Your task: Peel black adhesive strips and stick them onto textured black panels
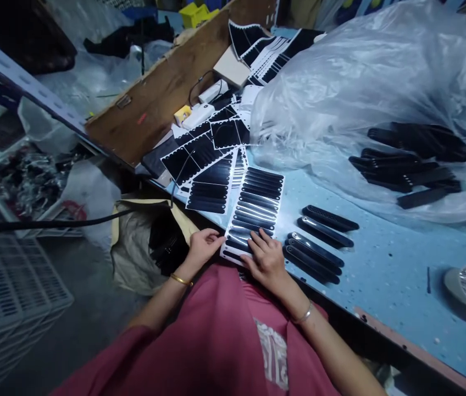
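Observation:
A white sheet with rows of black strips (pixel 258 201) lies at the near edge of the blue table. My left hand (pixel 205 246) is at the sheet's lower left edge, thumb and fingertips pressed together there; whatever they pinch is too small to make out. Spread over the lower right part of the sheet, my right hand (pixel 266 260) rests with its fingers apart, holding nothing. To its right lie small stacks of dark elongated pieces (pixel 314 257), with two more pieces (pixel 329 218) just behind them.
More strip sheets (pixel 208 192) lie behind, near a wooden board (pixel 167 82). A large plastic bag (pixel 381 71) and loose black pieces (pixel 406 165) occupy the right. An open sack (pixel 129 258) stands below left, beside a white crate (pixel 14 286). A bowl (pixel 455 283) sits far right.

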`<state>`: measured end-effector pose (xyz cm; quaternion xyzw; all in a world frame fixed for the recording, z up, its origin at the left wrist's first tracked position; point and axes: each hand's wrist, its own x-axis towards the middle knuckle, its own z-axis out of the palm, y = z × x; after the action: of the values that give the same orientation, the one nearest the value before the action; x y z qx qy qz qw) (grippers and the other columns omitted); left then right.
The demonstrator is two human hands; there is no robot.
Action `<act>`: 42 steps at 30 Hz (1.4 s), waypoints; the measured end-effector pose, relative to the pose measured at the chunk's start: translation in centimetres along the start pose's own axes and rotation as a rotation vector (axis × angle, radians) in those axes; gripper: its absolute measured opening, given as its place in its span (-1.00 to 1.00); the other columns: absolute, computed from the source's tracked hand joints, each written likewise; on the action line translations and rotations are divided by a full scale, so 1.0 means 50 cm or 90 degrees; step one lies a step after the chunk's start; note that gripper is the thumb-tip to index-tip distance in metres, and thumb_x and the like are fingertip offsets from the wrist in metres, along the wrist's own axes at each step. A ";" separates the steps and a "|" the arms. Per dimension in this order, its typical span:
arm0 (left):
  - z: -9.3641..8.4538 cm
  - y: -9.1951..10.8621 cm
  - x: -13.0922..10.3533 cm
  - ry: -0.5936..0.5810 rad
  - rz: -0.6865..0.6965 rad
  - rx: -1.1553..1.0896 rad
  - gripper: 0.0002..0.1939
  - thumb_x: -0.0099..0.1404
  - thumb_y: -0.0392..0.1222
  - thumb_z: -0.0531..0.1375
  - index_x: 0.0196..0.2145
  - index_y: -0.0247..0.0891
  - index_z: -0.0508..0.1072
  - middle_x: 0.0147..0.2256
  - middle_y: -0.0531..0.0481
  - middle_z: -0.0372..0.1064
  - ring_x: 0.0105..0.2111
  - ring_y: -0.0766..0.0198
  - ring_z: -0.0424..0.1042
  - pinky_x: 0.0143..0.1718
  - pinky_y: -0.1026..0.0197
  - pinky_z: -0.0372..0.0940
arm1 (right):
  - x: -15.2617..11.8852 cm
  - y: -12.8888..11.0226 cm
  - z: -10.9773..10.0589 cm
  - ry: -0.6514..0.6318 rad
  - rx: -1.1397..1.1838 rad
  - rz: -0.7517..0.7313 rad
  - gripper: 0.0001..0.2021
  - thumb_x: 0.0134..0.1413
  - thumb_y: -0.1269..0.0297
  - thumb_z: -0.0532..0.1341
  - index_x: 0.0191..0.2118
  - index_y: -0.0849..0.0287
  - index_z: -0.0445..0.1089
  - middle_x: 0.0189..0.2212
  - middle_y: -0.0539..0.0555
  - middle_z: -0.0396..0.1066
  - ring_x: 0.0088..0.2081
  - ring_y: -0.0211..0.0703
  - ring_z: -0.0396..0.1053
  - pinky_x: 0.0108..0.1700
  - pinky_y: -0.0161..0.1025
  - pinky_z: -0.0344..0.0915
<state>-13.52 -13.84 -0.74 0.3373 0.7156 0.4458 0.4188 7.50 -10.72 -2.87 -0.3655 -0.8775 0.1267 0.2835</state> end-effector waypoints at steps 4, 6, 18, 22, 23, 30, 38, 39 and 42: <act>0.027 -0.003 -0.021 -0.143 -0.184 -0.303 -0.73 -0.12 -0.19 0.42 -0.43 -0.37 0.55 -0.51 -0.01 0.45 -0.53 0.36 0.37 -0.45 0.31 0.26 | -0.005 -0.003 0.000 0.038 0.035 0.035 -0.71 0.18 0.20 0.23 -0.03 0.21 0.47 -0.01 0.28 0.48 0.14 0.22 0.32 -0.01 0.09 0.28; 0.042 0.009 -0.031 -0.151 -0.202 -0.373 -0.76 -0.14 -0.24 0.42 -0.45 -0.37 0.54 -0.51 0.02 0.43 -0.53 0.38 0.36 -0.44 0.32 0.26 | 0.005 -0.003 0.006 0.074 0.052 0.064 -0.75 0.17 0.21 0.23 -0.09 0.18 0.51 -0.06 0.25 0.52 0.09 0.21 0.37 -0.02 0.10 0.31; 0.072 0.073 0.003 -0.213 -0.089 -0.340 -0.82 -0.09 -0.24 0.41 -0.51 -0.37 0.53 -0.55 0.07 0.38 -0.54 0.41 0.29 -0.46 0.35 0.15 | 0.064 0.001 0.009 0.110 0.270 0.147 -0.79 0.20 0.27 0.14 -0.23 0.14 0.54 -0.23 0.17 0.58 -0.09 0.03 0.51 -0.03 0.01 0.41; 0.075 0.063 -0.001 -0.188 -0.142 -0.352 -0.76 -0.13 -0.23 0.43 -0.47 -0.38 0.54 -0.56 0.05 0.41 -0.55 0.40 0.32 -0.46 0.34 0.19 | 0.078 -0.005 0.010 0.128 0.299 0.233 -0.77 0.18 0.26 0.11 -0.29 0.16 0.52 -0.33 0.18 0.58 -0.28 -0.01 0.53 -0.21 -0.07 0.44; 0.075 0.059 -0.003 -0.173 -0.154 -0.355 -0.74 -0.14 -0.23 0.43 -0.46 -0.38 0.54 -0.55 0.04 0.42 -0.55 0.39 0.33 -0.46 0.33 0.20 | 0.082 -0.004 0.008 0.130 0.322 0.278 -0.77 0.17 0.24 0.11 -0.32 0.16 0.51 -0.37 0.16 0.57 -0.33 -0.04 0.52 -0.24 -0.10 0.44; 0.072 0.035 -0.005 -0.132 -0.169 -0.320 -0.67 -0.12 -0.18 0.42 -0.37 -0.39 0.52 -0.51 -0.01 0.46 -0.50 0.29 0.42 -0.41 0.28 0.29 | 0.117 0.020 -0.080 0.271 0.679 0.515 -0.77 0.12 0.09 0.23 -0.33 0.18 0.39 -0.37 0.11 0.53 -0.42 -0.12 0.50 -0.33 -0.13 0.48; 0.049 0.058 0.011 0.036 0.160 0.105 -0.69 -0.03 -0.12 0.41 -0.30 -0.24 0.54 -0.55 0.06 0.35 -0.52 0.32 0.33 -0.48 0.33 0.20 | 0.099 0.053 -0.275 0.459 0.358 0.379 -0.85 0.20 0.20 0.19 -0.24 0.15 0.42 -0.44 0.02 0.46 -0.50 -0.21 0.43 -0.39 -0.19 0.42; 0.055 0.074 0.009 0.034 0.181 0.107 -0.71 -0.02 -0.10 0.41 -0.33 -0.24 0.54 -0.55 0.06 0.34 -0.53 0.34 0.32 -0.49 0.33 0.20 | 0.091 0.047 -0.278 0.408 0.271 0.334 -0.87 0.21 0.23 0.18 -0.23 0.14 0.44 -0.42 0.05 0.47 -0.45 -0.18 0.44 -0.35 -0.18 0.42; 0.101 0.135 -0.005 -0.156 0.127 -0.009 -0.74 0.13 0.00 0.33 -0.42 -0.28 0.51 -0.55 0.03 0.37 -0.58 0.36 0.32 -0.53 0.33 0.20 | 0.066 0.024 -0.255 0.258 0.101 0.150 -0.88 0.19 0.38 0.16 -0.23 0.15 0.45 -0.41 0.12 0.47 -0.38 -0.11 0.43 -0.33 -0.17 0.39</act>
<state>-8.15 -9.72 4.26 0.4557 0.6190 0.4455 0.4591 13.81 -7.31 8.22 -0.4600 -0.7413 0.1516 0.4646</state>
